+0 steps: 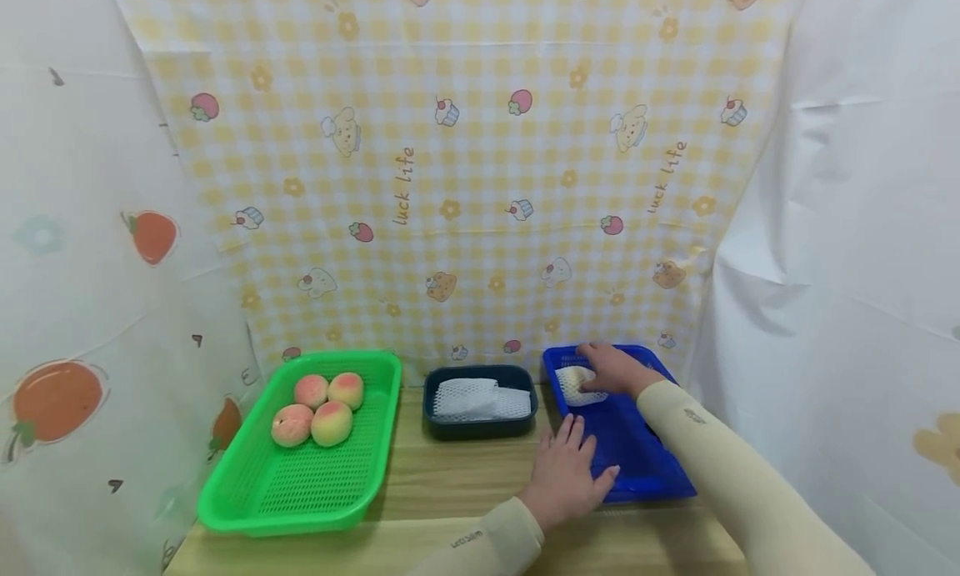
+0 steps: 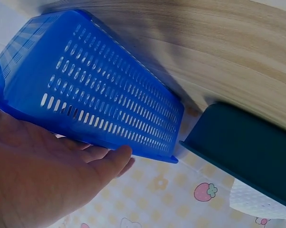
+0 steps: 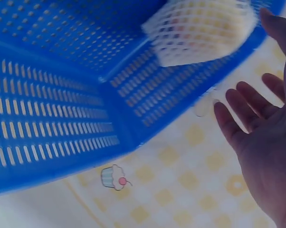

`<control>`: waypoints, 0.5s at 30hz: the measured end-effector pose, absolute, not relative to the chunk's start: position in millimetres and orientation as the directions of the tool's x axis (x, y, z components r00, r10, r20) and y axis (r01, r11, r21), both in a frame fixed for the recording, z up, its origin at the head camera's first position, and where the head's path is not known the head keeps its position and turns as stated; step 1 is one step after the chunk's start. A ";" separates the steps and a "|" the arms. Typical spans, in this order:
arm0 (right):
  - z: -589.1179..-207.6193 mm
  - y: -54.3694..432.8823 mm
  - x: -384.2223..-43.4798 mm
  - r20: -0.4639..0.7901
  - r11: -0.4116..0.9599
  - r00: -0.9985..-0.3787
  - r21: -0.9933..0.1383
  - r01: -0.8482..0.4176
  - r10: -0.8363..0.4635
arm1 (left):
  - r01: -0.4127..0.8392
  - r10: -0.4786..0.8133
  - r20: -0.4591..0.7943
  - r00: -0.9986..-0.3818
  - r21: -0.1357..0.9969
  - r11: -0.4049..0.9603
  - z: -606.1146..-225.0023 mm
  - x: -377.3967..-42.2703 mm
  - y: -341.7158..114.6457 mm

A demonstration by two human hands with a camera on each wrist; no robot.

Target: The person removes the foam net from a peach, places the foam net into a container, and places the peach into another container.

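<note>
A peach in a white foam net (image 1: 576, 386) lies at the far left corner of the blue basket (image 1: 630, 443). My right hand (image 1: 613, 369) is over that corner; in the right wrist view its fingers (image 3: 228, 121) are spread and the netted peach (image 3: 204, 31) sits beside them, ungripped. At the basket's near left side is my left hand (image 1: 566, 476), fingers extended over the rim. The left wrist view has this hand (image 2: 48, 171) along the rim, next to the slotted wall (image 2: 109, 90).
A green basket (image 1: 363, 468) on the left holds several bare peaches (image 1: 332, 423). Between the baskets stands a dark green container (image 1: 480, 430) with white foam nets (image 1: 465, 398) in it. Behind the wooden table (image 1: 450, 476) hangs a checked curtain (image 1: 480, 176).
</note>
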State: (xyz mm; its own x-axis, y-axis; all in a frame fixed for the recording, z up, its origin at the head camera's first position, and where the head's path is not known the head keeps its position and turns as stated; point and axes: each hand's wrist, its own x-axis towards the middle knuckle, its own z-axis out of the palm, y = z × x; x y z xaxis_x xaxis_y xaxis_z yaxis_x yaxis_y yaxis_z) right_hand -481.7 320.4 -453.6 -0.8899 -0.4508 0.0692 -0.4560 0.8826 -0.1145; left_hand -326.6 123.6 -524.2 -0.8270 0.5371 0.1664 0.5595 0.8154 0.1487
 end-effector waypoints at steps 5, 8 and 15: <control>-462.9 312.2 -493.5 -0.024 0.916 -0.919 -0.098 -0.389 -0.393 | 0.552 0.533 0.148 -0.833 0.156 0.819 -524.9 -327.4 124.0; -465.7 307.2 -494.4 -0.064 0.918 -0.917 -0.079 -0.388 -0.393 | 0.546 0.528 0.144 -0.837 0.163 0.822 -526.6 -326.9 124.1; -482.6 304.0 -509.9 -0.097 0.915 -0.910 -0.079 -0.396 -0.403 | 0.551 0.533 0.142 -0.834 0.178 0.815 -520.4 -324.1 122.3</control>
State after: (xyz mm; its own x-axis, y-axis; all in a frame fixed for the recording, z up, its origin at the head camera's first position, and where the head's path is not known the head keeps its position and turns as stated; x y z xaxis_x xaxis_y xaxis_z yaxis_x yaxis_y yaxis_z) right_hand -509.9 304.0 -482.6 -0.9101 -0.4027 -0.0975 -0.3962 0.9147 -0.0792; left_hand -324.1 122.3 -520.4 -0.8341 0.5331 0.1415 0.5512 0.8151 0.1780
